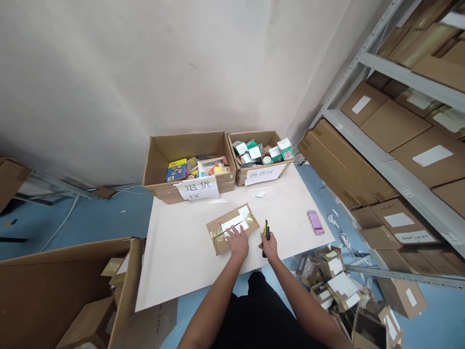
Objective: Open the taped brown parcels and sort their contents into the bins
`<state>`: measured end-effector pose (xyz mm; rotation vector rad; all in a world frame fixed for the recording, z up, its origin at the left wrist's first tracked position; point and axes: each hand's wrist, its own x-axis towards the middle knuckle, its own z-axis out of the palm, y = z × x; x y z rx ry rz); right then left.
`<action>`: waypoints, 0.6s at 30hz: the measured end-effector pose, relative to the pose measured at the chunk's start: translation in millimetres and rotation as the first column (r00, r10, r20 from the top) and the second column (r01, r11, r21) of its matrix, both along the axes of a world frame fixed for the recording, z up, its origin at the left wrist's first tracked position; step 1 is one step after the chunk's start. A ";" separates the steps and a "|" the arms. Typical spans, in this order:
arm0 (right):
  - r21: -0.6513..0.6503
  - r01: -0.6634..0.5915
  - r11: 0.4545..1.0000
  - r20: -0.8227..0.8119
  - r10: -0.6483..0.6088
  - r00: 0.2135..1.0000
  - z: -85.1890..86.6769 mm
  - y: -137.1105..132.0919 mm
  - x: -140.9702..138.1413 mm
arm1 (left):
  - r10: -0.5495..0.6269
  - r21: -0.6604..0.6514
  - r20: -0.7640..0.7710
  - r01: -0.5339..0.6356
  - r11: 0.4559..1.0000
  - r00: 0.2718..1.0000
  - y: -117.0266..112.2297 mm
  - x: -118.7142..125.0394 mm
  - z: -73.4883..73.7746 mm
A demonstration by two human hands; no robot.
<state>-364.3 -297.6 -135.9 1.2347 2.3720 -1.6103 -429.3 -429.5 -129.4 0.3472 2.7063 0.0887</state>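
Note:
A flat cardboard box (217,245) with white labels and shiny tape lies tilted on the white table (174,261). A dark slit runs along the tape and label on its top. My left hand (239,244) rests on the box with its fingers spread over the label. Just right of the box, my right hand (270,246) is wrapped round a black and yellow utility knife (267,231), its tip pointing away from me. The knife is apart from the box. A small white scrap (260,195) lies beyond them on the table.
Two open cartons with paper signs, a larger one (156,194) and a smaller one (240,180), stand at the table's back. A big carton (134,271) is at left. Shelving (417,179) and a heap of opened boxes (341,286) are at right.

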 end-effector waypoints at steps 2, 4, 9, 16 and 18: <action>-0.040 0.079 0.996 0.012 -0.079 0.997 -2.6 0.7 -14.0 | -0.076 -0.011 0.099 0.077 0.997 0.992 11.5 2.9 9.7; 0.003 0.090 0.996 0.055 -0.090 0.994 -4.4 0.7 -28.3 | -0.165 0.049 0.180 0.159 0.986 0.970 10.6 -5.7 20.3; 0.164 0.048 0.985 0.103 -0.065 0.993 -9.9 -2.3 -52.6 | -0.155 0.119 0.018 0.151 0.981 0.988 -33.9 -56.8 34.0; 0.187 0.016 0.982 0.052 -0.026 0.998 -24.4 -1.3 -67.3 | -0.077 0.024 0.073 0.075 0.997 0.994 -65.7 -69.9 4.0; 0.198 0.003 0.980 0.016 -0.007 1.000 -27.7 4.7 -74.8 | -0.047 0.008 0.030 0.047 0.999 0.998 -58.9 -63.7 -2.5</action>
